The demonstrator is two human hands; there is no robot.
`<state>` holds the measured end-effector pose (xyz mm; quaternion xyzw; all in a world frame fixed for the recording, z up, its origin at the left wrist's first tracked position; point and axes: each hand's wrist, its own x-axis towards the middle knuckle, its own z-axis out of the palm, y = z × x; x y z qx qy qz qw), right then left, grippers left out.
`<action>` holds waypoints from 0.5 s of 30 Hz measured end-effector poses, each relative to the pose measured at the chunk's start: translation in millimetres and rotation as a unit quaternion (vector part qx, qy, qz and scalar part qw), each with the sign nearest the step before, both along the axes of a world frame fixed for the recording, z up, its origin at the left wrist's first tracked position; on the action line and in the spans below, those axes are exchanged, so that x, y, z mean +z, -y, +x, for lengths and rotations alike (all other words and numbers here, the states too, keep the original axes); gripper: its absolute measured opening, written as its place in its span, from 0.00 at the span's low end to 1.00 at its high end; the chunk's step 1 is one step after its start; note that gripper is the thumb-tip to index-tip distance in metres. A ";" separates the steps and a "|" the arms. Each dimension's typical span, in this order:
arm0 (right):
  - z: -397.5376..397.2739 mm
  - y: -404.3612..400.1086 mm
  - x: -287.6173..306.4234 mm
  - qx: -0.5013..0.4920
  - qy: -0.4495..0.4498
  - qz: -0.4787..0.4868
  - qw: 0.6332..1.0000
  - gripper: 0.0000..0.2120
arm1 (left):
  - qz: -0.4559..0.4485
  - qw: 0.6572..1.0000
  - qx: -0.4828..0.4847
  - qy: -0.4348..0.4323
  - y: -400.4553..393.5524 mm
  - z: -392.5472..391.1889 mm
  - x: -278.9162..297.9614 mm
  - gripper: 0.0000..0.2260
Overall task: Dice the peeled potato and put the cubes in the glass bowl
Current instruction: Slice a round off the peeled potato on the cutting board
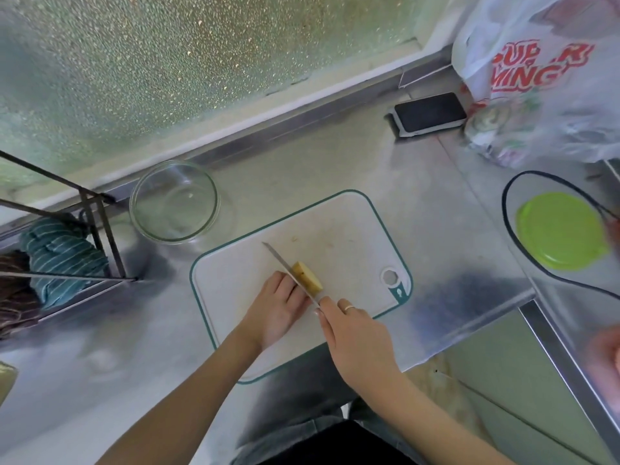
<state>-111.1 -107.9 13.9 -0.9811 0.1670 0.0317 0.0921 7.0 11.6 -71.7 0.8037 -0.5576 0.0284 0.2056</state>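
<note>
Potato (306,277) at centre frame is barely cut: left hand (280,305) curls over it, right hand (355,340) grips the knife (289,270), glass bowl (174,202) upper left holds nothing.

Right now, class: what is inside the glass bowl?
The glass bowl looks empty; no potato cubes show through it, only the counter beneath. The potato sits on the cutting board, partly hidden by the left hand.

The steel desk (302,169) carried a white cutting board (335,229) with a teal rim near its front edge. A glass bowl (174,202) stood just beside the board's far left corner. A dark phone (429,111) and a printed plastic bag (543,78) lay toward the back right.
</note>
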 end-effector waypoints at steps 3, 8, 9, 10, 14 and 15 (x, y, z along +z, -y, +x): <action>-0.5 -1.6 1.5 -0.014 0.003 -0.010 1.000 0.10 | -0.009 1.000 -0.004 0.003 0.7 1.4 1.6 0.10; 0.7 -2.8 3.5 -0.019 -0.004 -0.002 1.000 0.10 | -0.017 1.000 -0.015 0.005 4.0 3.4 8.7 0.08; 1.7 -1.9 2.7 -0.021 -0.005 0.009 1.000 0.08 | -0.019 1.000 -0.019 0.006 5.4 3.9 11.0 0.08; 2.3 -1.4 1.2 -0.024 -0.006 0.021 0.999 0.07 | -0.022 0.999 -0.023 0.004 6.2 4.4 12.7 0.08; 4.0 0.3 -0.2 -0.013 -0.021 0.082 0.996 0.10 | -0.021 0.999 -0.027 -0.017 6.4 7.1 16.0 0.12; 4.7 0.3 -0.9 -0.010 -0.026 0.099 0.995 0.11 | -0.018 0.999 -0.028 -0.025 6.3 8.1 15.8 0.11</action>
